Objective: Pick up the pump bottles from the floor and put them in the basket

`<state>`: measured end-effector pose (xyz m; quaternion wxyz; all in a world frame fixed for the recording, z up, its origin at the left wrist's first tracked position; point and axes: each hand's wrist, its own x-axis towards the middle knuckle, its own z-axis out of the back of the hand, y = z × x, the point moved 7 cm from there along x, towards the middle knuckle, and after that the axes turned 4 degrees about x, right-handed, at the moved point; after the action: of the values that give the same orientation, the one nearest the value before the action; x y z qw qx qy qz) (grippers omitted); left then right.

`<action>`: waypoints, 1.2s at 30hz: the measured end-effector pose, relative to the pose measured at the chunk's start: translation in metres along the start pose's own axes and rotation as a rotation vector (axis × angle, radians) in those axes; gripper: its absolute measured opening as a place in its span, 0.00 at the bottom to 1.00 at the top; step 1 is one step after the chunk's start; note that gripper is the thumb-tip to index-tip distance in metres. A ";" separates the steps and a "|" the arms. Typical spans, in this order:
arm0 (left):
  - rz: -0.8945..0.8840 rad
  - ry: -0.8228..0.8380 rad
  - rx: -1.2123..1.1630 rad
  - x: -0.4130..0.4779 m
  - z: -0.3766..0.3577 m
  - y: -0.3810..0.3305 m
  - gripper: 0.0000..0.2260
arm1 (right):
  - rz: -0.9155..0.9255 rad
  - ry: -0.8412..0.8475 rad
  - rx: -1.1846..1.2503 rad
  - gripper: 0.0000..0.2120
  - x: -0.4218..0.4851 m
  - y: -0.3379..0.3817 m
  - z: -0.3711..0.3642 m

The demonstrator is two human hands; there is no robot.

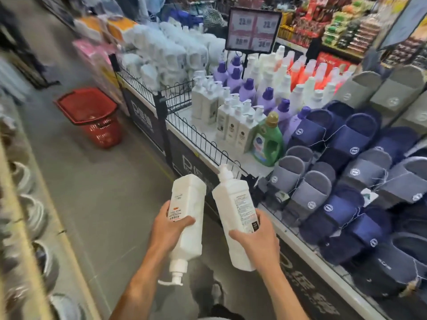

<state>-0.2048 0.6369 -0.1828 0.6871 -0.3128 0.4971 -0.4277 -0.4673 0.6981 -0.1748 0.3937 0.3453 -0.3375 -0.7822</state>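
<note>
Already both bottles are off the floor, so the picking-up part looks finished for these two, and the carrying part is in hand. Along the right side runs a long display table with a low black wire fence. On it stand many white, purple and orange bottles, one green detergent jug, and rows of blue and grey slippers. The grey floor of the aisle goes forward between this table and some blurred shelves on the left. On it, well ahead and a little to the left, stands the red basket — upright, open at the top, just beside the far corner of the table. What is inside it I cannot tell.

The left hand grips the first pump bottle around its middle, thumb across the label, with the pump head pointing down toward the person. The right hand grips the second pump bottle around its lower half, and this one has its pump pointing up and away. The two bottles are close to each other but apart, low in front of the body.

The next move, I judge, calls for walking forward to the basket, bending down, and lowering the bottles in — better one after the other, so that the pump heads do not catch on the rim.
</note>
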 end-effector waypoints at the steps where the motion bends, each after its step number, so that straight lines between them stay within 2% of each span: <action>1: 0.008 -0.022 -0.008 0.010 0.006 -0.001 0.31 | 0.018 0.021 -0.016 0.33 0.011 0.009 -0.007; 16: 0.105 -0.399 -0.204 0.097 0.100 -0.013 0.29 | 0.160 0.276 -0.018 0.37 0.164 0.143 -0.128; 21: 0.135 -0.488 -0.236 0.118 0.145 -0.004 0.22 | 0.164 0.345 -0.009 0.40 0.183 0.176 -0.182; 24: 0.146 -0.517 -0.261 0.134 0.174 -0.001 0.20 | 0.188 0.376 -0.011 0.41 0.183 0.202 -0.216; 30: 0.142 -0.530 -0.266 0.167 0.243 -0.004 0.20 | 0.164 0.403 0.078 0.34 0.177 0.252 -0.273; 34: 0.132 -0.537 -0.267 0.190 0.280 -0.009 0.30 | 0.231 0.389 0.040 0.36 0.179 0.283 -0.304; 36: 0.137 -0.545 -0.275 0.198 0.293 -0.008 0.28 | 0.241 0.396 0.038 0.35 0.181 0.293 -0.320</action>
<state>0.0991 0.4572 -0.1669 0.7736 -0.4717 0.3675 -0.2096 -0.1794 0.3269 -0.1614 0.5361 0.4565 -0.3074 -0.6401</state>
